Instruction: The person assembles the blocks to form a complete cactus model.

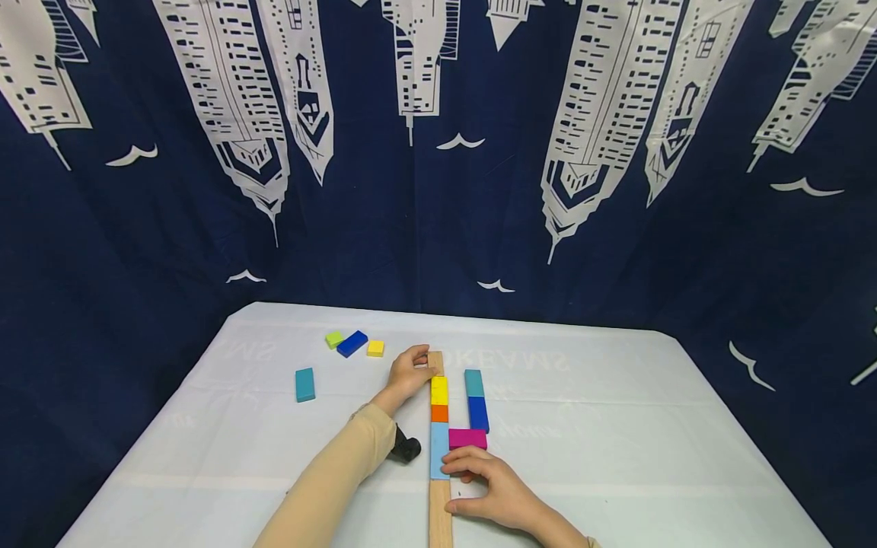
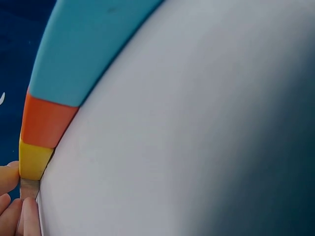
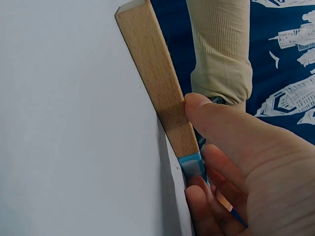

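Row of blocks point(image 1: 440, 441), end to end on the white bench point(image 1: 205, 457): near wooden block point(image 1: 440, 519), light blue block point(image 1: 438, 450), orange block point(image 1: 439, 413), yellow block point(image 1: 439, 390), far wooden block point(image 1: 436, 361). Left hand point(image 1: 407, 374): fingers pinching the far wooden block. Right hand point(image 1: 499, 489): fingers loosely curved, touching the light blue block, none gripped. Handling, to my eye: light, rigid, smooth, sturdy; grasp by opposite long sides.

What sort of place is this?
Probably an indoor tabletop workspace, perhaps a staged corner: there's a white-topped table, a dark blue cloth printed with white tall buildings behind it, and a row of blocks on top.
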`<state>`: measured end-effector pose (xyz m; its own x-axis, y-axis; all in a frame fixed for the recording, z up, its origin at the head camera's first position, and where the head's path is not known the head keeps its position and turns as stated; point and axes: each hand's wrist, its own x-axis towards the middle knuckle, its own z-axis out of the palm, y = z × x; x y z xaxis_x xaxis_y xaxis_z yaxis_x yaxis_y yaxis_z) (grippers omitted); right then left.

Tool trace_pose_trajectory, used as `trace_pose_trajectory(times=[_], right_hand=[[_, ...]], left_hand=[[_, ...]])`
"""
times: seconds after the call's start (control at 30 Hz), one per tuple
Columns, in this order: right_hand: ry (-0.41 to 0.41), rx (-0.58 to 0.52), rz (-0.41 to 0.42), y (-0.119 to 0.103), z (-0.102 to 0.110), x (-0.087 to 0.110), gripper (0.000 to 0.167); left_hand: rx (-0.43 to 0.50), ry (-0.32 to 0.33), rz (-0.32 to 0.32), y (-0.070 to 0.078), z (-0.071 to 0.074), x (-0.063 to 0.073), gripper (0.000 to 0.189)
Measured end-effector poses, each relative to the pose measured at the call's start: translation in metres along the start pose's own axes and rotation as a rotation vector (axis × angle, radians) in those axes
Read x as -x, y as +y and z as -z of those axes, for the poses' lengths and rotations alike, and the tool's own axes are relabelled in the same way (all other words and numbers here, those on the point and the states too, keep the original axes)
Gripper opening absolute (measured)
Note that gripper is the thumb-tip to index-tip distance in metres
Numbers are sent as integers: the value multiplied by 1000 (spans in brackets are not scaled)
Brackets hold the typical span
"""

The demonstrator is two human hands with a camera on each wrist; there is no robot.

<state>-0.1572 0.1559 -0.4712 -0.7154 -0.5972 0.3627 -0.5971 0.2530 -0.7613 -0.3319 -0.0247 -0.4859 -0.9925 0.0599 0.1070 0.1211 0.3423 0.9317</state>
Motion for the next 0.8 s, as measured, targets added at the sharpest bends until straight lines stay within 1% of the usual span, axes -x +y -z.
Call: trace_pose_trajectory(times=[0.13,0.23,0.37,0.5,0.6,0.8], right_hand=[[4,3,16,0,0,0,35],[5,1,10,-2,0,-1,35],[6,-1,2,-3,0,-1,35],[2,1,-1,-3,0,0,35],[0,-2,-4,-2,0,0,35],[5,-4,12,-1,0,0,35]], left_hand=[[8,16,7,0,-1,0,50],[18,31,24,0,-1,-1,49],[23,60,27,-1,-2,-1,43],[32,78,26,-5,-1,-1,38],[20,71,31,-7,-1,-1,39],[-34,59,52,-4,0,0,38]])
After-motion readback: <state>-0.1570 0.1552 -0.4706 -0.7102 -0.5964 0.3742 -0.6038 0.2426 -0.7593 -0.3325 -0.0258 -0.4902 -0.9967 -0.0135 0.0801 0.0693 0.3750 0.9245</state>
